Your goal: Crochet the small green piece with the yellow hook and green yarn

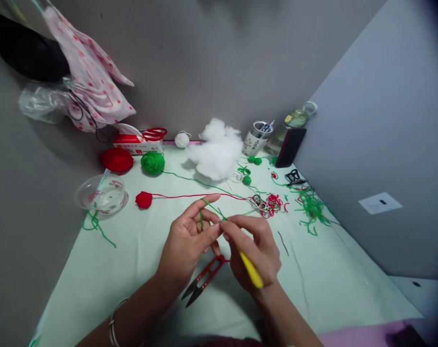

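My left hand (182, 241) is raised over the table with green yarn (201, 219) looped around its fingers, the index finger stretched out. Its thumb tip meets my right hand's fingertips, where the yarn's working end is mostly hidden. In my right hand (258, 243) is a crochet hook (252, 272) with a yellow handle, its metal tip at the green strand. Below and between the hands lie red-handled thread snips (206, 278), blades toward me. Green yarn runs back toward a green ball (152, 163); the strand's full path is unclear.
A small red ball (144, 199) trails yarn to tangled scraps (267, 205). White stuffing (217, 152) is piled at the back. A clear bowl (82, 195) stands left. Green clippings (312, 207), a propped phone (291, 147) and a pen can (257, 138) are on the right.
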{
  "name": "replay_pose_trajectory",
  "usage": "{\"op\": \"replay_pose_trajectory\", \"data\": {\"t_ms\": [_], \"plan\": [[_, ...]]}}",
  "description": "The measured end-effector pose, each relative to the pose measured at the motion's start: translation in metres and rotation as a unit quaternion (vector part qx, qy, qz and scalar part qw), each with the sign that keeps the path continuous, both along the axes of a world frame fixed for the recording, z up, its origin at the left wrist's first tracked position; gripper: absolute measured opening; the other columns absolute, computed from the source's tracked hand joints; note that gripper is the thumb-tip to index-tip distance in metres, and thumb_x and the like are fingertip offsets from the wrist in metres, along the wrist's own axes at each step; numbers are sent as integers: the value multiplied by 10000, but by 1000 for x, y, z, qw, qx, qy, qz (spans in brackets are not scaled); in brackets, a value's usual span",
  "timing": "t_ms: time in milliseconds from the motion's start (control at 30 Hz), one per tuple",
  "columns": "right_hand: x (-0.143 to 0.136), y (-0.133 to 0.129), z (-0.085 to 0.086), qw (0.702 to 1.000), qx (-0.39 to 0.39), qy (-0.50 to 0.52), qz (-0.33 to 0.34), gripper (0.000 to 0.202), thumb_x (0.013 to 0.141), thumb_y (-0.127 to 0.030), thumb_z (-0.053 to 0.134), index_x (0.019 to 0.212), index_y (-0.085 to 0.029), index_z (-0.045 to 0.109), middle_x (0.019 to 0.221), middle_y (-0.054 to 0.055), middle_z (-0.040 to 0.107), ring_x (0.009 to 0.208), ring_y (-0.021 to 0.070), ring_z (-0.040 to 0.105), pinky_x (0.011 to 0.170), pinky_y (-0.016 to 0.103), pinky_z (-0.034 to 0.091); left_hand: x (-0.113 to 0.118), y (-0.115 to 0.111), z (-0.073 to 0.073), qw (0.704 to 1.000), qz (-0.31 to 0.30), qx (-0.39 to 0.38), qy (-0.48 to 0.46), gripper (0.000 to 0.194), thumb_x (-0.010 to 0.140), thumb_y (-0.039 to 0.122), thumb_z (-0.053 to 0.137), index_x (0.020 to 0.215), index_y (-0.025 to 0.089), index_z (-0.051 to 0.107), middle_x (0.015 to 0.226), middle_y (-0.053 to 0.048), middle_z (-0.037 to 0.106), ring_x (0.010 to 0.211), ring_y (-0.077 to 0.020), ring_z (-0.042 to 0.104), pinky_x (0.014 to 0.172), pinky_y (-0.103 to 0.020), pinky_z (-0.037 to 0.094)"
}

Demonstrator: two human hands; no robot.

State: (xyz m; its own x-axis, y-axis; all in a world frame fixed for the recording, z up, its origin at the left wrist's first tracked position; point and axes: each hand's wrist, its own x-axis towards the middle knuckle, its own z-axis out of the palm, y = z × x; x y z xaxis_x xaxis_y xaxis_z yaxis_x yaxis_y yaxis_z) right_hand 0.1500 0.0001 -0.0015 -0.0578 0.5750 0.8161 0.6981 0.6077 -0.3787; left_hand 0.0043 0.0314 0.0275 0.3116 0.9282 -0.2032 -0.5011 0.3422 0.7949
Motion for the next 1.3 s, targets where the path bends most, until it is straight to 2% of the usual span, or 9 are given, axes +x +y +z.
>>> {"op": "replay_pose_trajectory", "data": {"t_ms": [67,167,333,500,667,767,867,1033,1300], "plan": [[-1,0,-2,1000,12,-6,-16,380,949,-113,695,1263,-322,747,1068,60,756,944,222,732,752,352,624,0,1,0,996,-44,-56,-61,480,788,237,900,1240,170,751,637,92,553,405,-6,411,434,-138,460],[-1,2,4,990,-31,132,29,301,1006,-128,607,1188,-303,769,996,52,754,874,207,716,722,360,608,-4,5,2,987,-69,-108,-101,394,820,211,870,1197,135,781,576,121,429,401,17,252,409,-99,396],[-1,10,14,906,-143,375,131,231,1048,-185,564,1011,-270,776,901,20,732,706,144,654,600,294,557,-5,6,5,994,-54,-47,-82,333,830,197,851,1157,180,794,736,73,566,398,31,277,397,-122,425],[-4,7,10,952,-124,268,76,255,1016,-119,598,1078,-280,785,921,27,761,773,162,688,670,316,589,2,-1,-1,999,-25,-6,-40,372,797,223,891,1154,205,789,850,44,632,420,23,368,457,-165,518],[-1,3,6,994,-53,97,22,362,947,-84,684,1200,-321,786,1058,57,772,895,200,728,730,347,606,0,2,-1,993,-50,-82,-76,377,803,213,872,1168,168,791,670,77,516,416,10,271,420,-129,420],[3,8,9,972,-82,216,38,276,1003,-117,615,1118,-294,793,926,35,755,789,173,696,681,330,584,-5,7,1,986,-61,-114,-103,293,790,188,861,1074,127,822,637,85,447,440,6,204,412,-107,360],[4,12,12,914,-151,359,111,213,1041,-213,589,1018,-265,795,863,26,730,698,149,655,620,308,565,-7,9,3,991,-49,-85,-94,272,805,188,849,1074,158,825,598,103,410,432,-4,208,420,-113,379],[3,13,12,900,-191,368,131,161,1014,-238,660,1013,-276,816,933,22,777,776,145,680,681,287,572,-3,5,-2,998,-50,3,-23,278,811,227,866,1083,196,820,849,18,672,431,8,347,467,-177,518],[5,14,11,858,-227,429,169,163,1024,-290,647,1011,-238,801,936,40,784,756,149,712,691,294,599,-3,5,-2,1000,-14,5,-11,278,803,197,876,1078,211,831,885,30,666,433,16,426,497,-187,567]]}}
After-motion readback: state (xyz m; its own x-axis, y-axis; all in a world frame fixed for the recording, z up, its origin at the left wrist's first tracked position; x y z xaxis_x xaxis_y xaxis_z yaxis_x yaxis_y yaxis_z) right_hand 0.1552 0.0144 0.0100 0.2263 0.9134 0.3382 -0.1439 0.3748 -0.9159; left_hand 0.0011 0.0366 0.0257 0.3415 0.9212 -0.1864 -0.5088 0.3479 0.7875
